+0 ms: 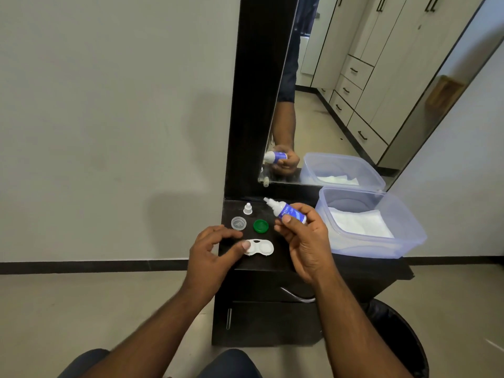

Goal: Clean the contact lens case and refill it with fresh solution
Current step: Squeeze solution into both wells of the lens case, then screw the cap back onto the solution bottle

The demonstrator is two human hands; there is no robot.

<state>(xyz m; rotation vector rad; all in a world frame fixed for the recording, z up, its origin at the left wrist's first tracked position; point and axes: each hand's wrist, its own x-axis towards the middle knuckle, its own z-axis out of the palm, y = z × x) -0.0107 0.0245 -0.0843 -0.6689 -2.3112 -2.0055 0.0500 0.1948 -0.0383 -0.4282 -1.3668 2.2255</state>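
Note:
A white contact lens case (261,247) lies open on the dark dresser top (289,261), both wells uncovered. My left hand (211,251) touches its left end with the thumb, the fingers loosely curled above. My right hand (306,237) grips a small blue-and-white solution bottle (286,210), uncapped, nozzle pointing up and to the left, above the case. A green lid (260,226) and a clear lid (238,223) lie behind the case. The bottle's white cap (247,208) stands farther back.
A clear plastic tub (381,245) holding white tissue sits on the right of the dresser top. A mirror (354,91) stands behind, reflecting hand and bottle. A black bin (401,336) is on the floor, lower right. A drawer handle (297,294) shows below the top.

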